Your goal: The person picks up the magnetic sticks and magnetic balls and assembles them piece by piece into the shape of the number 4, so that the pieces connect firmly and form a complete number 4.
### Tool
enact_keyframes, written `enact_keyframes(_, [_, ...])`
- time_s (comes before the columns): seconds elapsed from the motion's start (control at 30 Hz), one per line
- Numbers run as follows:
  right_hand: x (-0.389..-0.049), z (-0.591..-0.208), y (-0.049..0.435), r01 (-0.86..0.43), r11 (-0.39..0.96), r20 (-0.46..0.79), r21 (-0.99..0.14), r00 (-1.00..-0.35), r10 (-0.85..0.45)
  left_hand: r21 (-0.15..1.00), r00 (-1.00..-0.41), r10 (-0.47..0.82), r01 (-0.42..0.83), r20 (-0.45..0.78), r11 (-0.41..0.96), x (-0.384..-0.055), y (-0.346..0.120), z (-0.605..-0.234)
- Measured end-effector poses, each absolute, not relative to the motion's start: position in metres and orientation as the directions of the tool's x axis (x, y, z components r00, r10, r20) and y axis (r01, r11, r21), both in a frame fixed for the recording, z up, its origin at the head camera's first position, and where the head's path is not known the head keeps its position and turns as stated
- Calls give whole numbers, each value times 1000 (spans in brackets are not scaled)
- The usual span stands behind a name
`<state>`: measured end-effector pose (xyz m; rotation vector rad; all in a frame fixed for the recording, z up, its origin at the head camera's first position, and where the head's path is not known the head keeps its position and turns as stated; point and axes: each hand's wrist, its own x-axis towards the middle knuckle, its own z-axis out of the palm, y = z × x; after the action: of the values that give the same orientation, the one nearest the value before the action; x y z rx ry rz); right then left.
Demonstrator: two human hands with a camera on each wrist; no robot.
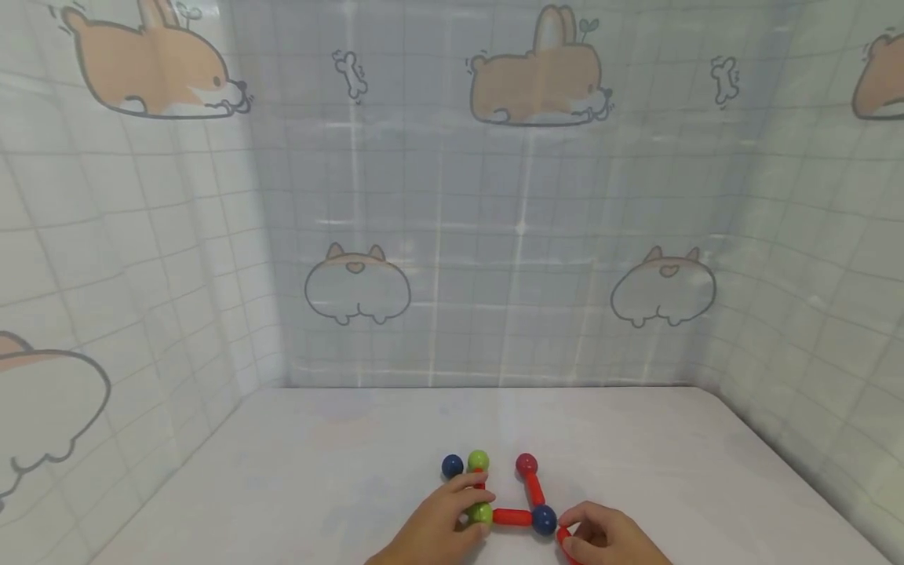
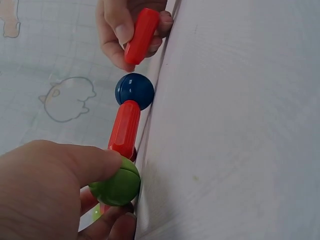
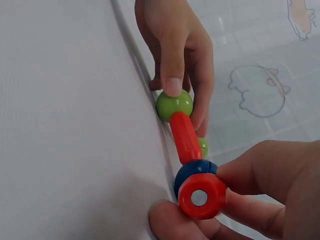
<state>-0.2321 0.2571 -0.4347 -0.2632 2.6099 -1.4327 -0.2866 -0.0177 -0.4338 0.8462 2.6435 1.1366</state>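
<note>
My left hand (image 1: 436, 527) grips the near green ball (image 2: 117, 185) between thumb and fingers, at one corner of a ball-and-rod frame on the table. A red rod (image 1: 512, 517) links that ball to a dark blue ball (image 1: 544, 519). From the blue ball another red rod (image 1: 534, 490) runs back to a red ball (image 1: 526, 464). Behind my left fingers, a partly hidden red rod leads to a far green ball (image 1: 478, 460). My right hand (image 1: 610, 535) pinches a loose red rod (image 2: 142, 36) beside the blue ball, a small gap between them. Its near end shows a silver disc (image 3: 199, 197).
A second dark blue ball (image 1: 452, 466) lies left of the far green ball. The white tabletop (image 1: 318, 455) extends around the pieces. A curtain (image 1: 452, 204) with cartoon dogs hangs behind and along both sides.
</note>
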Motion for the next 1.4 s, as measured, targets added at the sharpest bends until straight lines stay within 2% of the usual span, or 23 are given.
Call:
enact_keyframes(0.2, [-229,-438,253,-76,488,-56,-869,-967,-249,706,-832,548,440,89,554,-288,-17,-436])
enact_keyframes(0.6, [-231,-437,247,-102,505,-35,-857,-966,-255,701,-843,527,440,107,561,-292,-17,-439])
enact_keyframes(1.17, [-231,-444,237,-84,535,12,-841,-991,-136,687,-835,532,471,144,553,-292,-13,-440])
enact_keyframes(1.4, [-231,-441,232,-66,549,14,-834,-995,-98,702,-844,522,445,121,556,-295,-13,-442])
